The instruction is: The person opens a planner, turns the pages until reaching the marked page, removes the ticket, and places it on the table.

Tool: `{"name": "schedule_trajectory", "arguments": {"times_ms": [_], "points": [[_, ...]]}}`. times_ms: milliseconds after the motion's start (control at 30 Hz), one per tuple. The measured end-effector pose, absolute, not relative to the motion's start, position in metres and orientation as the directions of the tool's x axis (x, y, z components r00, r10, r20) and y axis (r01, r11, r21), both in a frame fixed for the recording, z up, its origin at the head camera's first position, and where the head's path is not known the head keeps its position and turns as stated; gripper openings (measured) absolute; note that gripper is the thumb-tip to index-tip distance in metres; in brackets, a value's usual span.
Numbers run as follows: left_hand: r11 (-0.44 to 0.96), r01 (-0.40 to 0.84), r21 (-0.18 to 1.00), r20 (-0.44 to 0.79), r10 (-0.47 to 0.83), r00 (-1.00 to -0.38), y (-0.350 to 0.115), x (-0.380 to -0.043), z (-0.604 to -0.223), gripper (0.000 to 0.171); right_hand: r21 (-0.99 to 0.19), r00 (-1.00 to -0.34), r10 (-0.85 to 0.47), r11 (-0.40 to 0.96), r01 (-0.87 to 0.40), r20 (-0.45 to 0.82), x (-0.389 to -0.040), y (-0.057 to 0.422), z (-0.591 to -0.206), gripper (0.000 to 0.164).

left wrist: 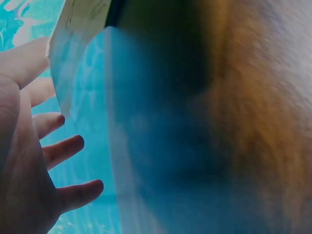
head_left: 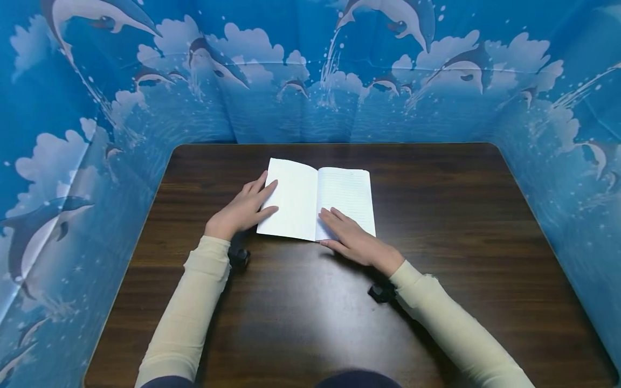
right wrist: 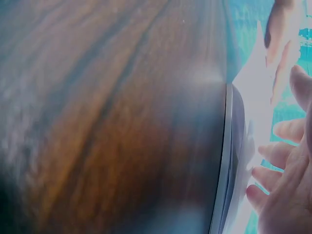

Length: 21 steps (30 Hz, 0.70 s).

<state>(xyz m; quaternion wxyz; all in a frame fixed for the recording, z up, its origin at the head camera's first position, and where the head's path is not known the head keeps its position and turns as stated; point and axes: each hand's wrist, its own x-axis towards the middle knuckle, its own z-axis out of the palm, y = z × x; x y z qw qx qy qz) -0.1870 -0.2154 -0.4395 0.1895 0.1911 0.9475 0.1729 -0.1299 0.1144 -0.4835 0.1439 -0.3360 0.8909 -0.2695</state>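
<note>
An open notebook [head_left: 296, 199] lies on the table, its right page [head_left: 346, 188] ruled with lines. My left hand [head_left: 240, 210] rests at the outer edge of the left page, fingers extended and spread, thumb over the paper. In the left wrist view, the notebook's edge [left wrist: 80, 29] overlaps the upper fingers of that hand [left wrist: 24, 161]. Over the lower part of the right page, close to the spine, lies my right hand [head_left: 356, 240] with fingers extended. The right wrist view has this hand [right wrist: 287, 190] beside the bright page [right wrist: 251, 117].
The dark wooden table [head_left: 301, 323] has rounded far corners. A blue curtain [head_left: 271, 108] printed with dolphins and clouds surrounds its back and sides. Small black devices sit at the left wrist [head_left: 239, 257] and the right wrist [head_left: 381, 292].
</note>
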Motion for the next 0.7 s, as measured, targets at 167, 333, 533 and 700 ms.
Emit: {"name": "schedule_trajectory", "arguments": {"times_ms": [167, 333, 533, 700], "points": [[0.867, 0.300, 0.397, -0.295, 0.430, -0.853, -0.222, -0.189, -0.451, 0.078, -0.561, -0.730, -0.681, 0.627, -0.541, -0.056, -0.131, 0.117, -0.484, 0.071], [0.873, 0.313, 0.375, -0.295, 0.432, -0.852, -0.228, -0.193, -0.463, 0.081, -0.560, -0.735, -0.676, 0.633, -0.535, -0.061, -0.132, 0.121, -0.485, 0.069], [0.886, 0.288, 0.363, -0.334, 0.412, -0.847, -0.235, -0.192, -0.475, 0.086, -0.561, -0.744, -0.663, 0.647, -0.517, -0.080, -0.132, 0.128, -0.487, 0.067], [0.891, 0.281, 0.357, -0.358, 0.409, -0.839, -0.237, -0.193, -0.482, 0.088, -0.566, -0.754, -0.650, 0.657, -0.498, -0.091, -0.131, 0.134, -0.489, 0.067]]}}
